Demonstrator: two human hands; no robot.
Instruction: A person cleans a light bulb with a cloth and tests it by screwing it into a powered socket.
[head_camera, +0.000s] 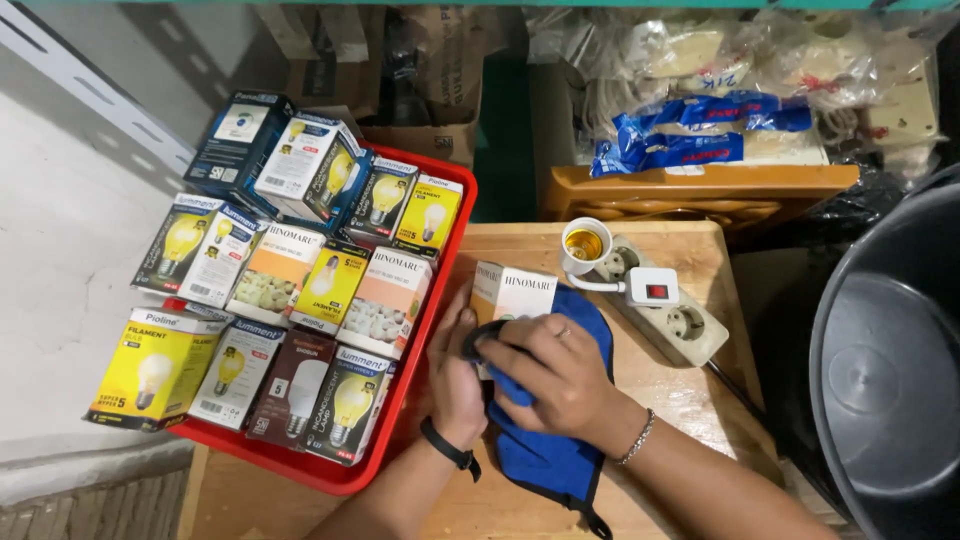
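Note:
My left hand (455, 365) grips the side of a small white and orange bulb box (512, 291) that stands on a wooden table (690, 390). My right hand (545, 365) presses a blue cloth (545, 455) against the lower part of that box. The cloth drapes down over the table toward me. A black band sits on my left wrist and a thin bracelet on my right.
A red tray (440, 270) packed with several light bulb boxes sits at the left. A white power strip (680, 320) with a lamp socket adapter (585, 245) lies at the right of the box. A large dark bucket (885, 370) stands at the far right. Bagged goods fill the shelf behind.

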